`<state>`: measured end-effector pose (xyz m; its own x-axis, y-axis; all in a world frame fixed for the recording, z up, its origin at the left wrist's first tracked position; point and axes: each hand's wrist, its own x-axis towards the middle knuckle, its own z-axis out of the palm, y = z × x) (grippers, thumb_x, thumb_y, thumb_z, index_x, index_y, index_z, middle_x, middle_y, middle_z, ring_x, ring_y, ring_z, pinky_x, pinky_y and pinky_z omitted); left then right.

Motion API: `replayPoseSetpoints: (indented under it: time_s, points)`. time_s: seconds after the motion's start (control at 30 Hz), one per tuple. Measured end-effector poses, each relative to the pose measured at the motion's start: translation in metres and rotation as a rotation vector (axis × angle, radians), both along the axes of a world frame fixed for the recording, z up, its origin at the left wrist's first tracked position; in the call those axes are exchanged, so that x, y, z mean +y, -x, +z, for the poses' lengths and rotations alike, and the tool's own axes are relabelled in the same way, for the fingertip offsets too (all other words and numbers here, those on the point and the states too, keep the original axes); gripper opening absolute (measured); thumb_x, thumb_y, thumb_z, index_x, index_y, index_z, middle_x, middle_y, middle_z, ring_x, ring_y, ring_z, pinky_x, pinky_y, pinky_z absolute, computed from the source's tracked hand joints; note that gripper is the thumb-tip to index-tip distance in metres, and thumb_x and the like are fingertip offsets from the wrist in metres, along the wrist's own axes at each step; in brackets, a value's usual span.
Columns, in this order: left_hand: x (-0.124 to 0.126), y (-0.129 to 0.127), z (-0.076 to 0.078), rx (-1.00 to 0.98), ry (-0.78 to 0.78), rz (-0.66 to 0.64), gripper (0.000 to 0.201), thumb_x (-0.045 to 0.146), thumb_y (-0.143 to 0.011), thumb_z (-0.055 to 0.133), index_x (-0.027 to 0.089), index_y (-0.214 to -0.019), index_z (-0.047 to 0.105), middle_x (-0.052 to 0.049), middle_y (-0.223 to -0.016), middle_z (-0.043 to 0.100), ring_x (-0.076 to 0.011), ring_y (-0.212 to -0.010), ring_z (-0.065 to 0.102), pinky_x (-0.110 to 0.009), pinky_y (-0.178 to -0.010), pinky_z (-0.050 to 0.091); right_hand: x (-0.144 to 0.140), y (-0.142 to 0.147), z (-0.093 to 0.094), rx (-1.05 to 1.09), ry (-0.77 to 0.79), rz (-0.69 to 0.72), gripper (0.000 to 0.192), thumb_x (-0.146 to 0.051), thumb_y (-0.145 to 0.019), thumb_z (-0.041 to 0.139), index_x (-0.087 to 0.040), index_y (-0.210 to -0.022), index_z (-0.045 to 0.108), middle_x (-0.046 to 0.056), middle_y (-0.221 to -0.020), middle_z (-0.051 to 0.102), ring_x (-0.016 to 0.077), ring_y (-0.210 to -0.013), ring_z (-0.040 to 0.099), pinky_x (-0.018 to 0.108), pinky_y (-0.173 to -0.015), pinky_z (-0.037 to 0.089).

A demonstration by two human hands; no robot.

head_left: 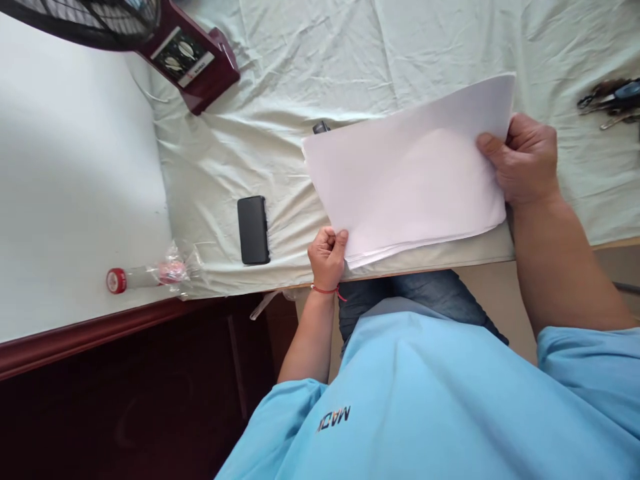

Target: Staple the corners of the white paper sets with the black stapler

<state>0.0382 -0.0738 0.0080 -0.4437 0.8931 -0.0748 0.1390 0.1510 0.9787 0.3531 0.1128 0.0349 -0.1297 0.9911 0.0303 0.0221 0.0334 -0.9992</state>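
A stack of blank white paper (pixel 410 173) is held between my two hands over the cloth-covered table, near its front edge. My left hand (pixel 327 257), with a red string at the wrist, pinches the near left corner with thumb and fingers. At the right end, my right hand (pixel 530 160) grips the sheets with the thumb on top and fingers underneath. Sheet edges fan slightly apart along the near side. A small dark object (pixel 321 127) pokes out from behind the far left corner; most of it is hidden by the paper.
A black phone (pixel 253 230) lies left of the paper. Farther left are a clear bottle with a red cap (pixel 117 281) and crumpled plastic wrap (pixel 183 267). A dark red fan (pixel 200 63) stands at the back left. Keys (pixel 613 100) lie at the far right on the pale green cloth (pixel 310 53).
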Motion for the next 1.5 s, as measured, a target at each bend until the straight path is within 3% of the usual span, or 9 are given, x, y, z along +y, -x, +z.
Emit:
replayPoseSetpoints:
  time_s: [0.13, 0.3, 0.53, 0.6, 0.73, 0.97, 1.13, 1.37, 1.5]
  points:
    - [0.000, -0.002, 0.003, 0.107, -0.014, 0.077, 0.070, 0.075, -0.093, 0.076, 0.021, -0.062, 0.044, 0.006, -0.060, 0.030, -0.0090, -0.058, 0.025, -0.029, -0.056, 0.022, -0.001, 0.002, 0.003, -0.015, 0.018, -0.001, 0.039, -0.050, -0.083, 0.075, -0.015, -0.099, 0.067, 0.001, -0.091, 0.060, 0.0046, -0.075, 0.050, 0.021, -0.070, 0.043]
    - [-0.002, -0.001, 0.001, 0.004, -0.004, -0.013, 0.058, 0.074, -0.081, 0.088, 0.021, -0.079, 0.063, 0.004, -0.068, 0.055, -0.0109, -0.065, 0.045, -0.026, -0.062, 0.037, 0.001, 0.001, 0.002, -0.033, -0.040, -0.014, 0.035, -0.047, -0.086, 0.072, -0.015, -0.099, 0.068, 0.000, -0.094, 0.062, 0.0026, -0.078, 0.052, 0.019, -0.071, 0.041]
    - [-0.002, -0.001, -0.001, 0.138, -0.013, 0.051, 0.066, 0.072, -0.098, 0.070, 0.020, -0.064, 0.049, 0.004, -0.062, 0.035, -0.0097, -0.062, 0.031, -0.029, -0.058, 0.025, 0.001, 0.000, 0.002, -0.060, -0.069, 0.037, 0.035, -0.049, -0.089, 0.068, -0.017, -0.103, 0.068, 0.000, -0.097, 0.062, 0.0034, -0.078, 0.050, 0.019, -0.069, 0.043]
    - [-0.001, -0.001, 0.000, 0.073, -0.042, 0.043, 0.061, 0.071, -0.095, 0.075, 0.020, -0.069, 0.054, 0.004, -0.065, 0.044, -0.0094, -0.063, 0.038, -0.026, -0.059, 0.032, 0.000, 0.000, 0.003, -0.033, -0.041, 0.047, 0.036, -0.049, -0.088, 0.069, -0.017, -0.103, 0.068, 0.001, -0.097, 0.062, 0.0040, -0.078, 0.050, 0.019, -0.068, 0.043]
    - [0.002, -0.001, -0.002, -0.065, -0.048, -0.018, 0.058, 0.068, -0.073, 0.096, 0.020, -0.093, 0.071, 0.000, -0.082, 0.072, -0.0128, -0.074, 0.064, -0.025, -0.071, 0.051, 0.001, 0.000, 0.005, 0.033, 0.010, 0.022, 0.035, -0.046, -0.084, 0.074, -0.016, -0.103, 0.069, 0.001, -0.099, 0.062, 0.0046, -0.080, 0.052, 0.019, -0.073, 0.046]
    - [0.004, -0.004, -0.005, -0.015, 0.004, 0.087, 0.056, 0.072, -0.082, 0.088, 0.018, -0.083, 0.071, 0.001, -0.068, 0.073, -0.0095, -0.061, 0.059, -0.022, -0.060, 0.046, 0.004, -0.002, 0.001, 0.027, -0.060, 0.048, 0.039, -0.048, -0.087, 0.071, -0.019, -0.114, 0.069, 0.002, -0.111, 0.065, 0.0090, -0.093, 0.061, 0.025, -0.090, 0.050]
    - [0.003, 0.000, -0.007, -0.100, -0.028, -0.037, 0.058, 0.063, -0.067, 0.101, 0.020, -0.095, 0.075, -0.003, -0.087, 0.082, -0.0146, -0.077, 0.073, -0.026, -0.074, 0.057, 0.006, -0.002, 0.000, 0.059, -0.084, 0.005, 0.041, -0.050, -0.085, 0.073, -0.022, -0.115, 0.069, 0.002, -0.118, 0.064, 0.0128, -0.104, 0.063, 0.030, -0.100, 0.049]
    - [0.004, -0.002, -0.009, -0.038, 0.002, 0.015, 0.052, 0.067, -0.081, 0.091, 0.018, -0.095, 0.081, -0.003, -0.082, 0.079, -0.0121, -0.071, 0.065, -0.025, -0.070, 0.051, 0.007, -0.001, 0.000, 0.104, -0.094, 0.005, 0.043, -0.051, -0.084, 0.073, -0.022, -0.116, 0.069, 0.003, -0.122, 0.064, 0.0134, -0.106, 0.064, 0.029, -0.100, 0.049]
    - [0.003, -0.002, -0.006, 0.033, -0.024, 0.030, 0.053, 0.068, -0.089, 0.084, 0.017, -0.080, 0.074, 0.003, -0.069, 0.064, -0.0088, -0.066, 0.052, -0.024, -0.067, 0.044, 0.006, -0.002, 0.001, 0.108, -0.094, 0.023, 0.044, -0.050, -0.086, 0.072, -0.020, -0.119, 0.067, 0.003, -0.121, 0.064, 0.0136, -0.107, 0.064, 0.030, -0.101, 0.048]
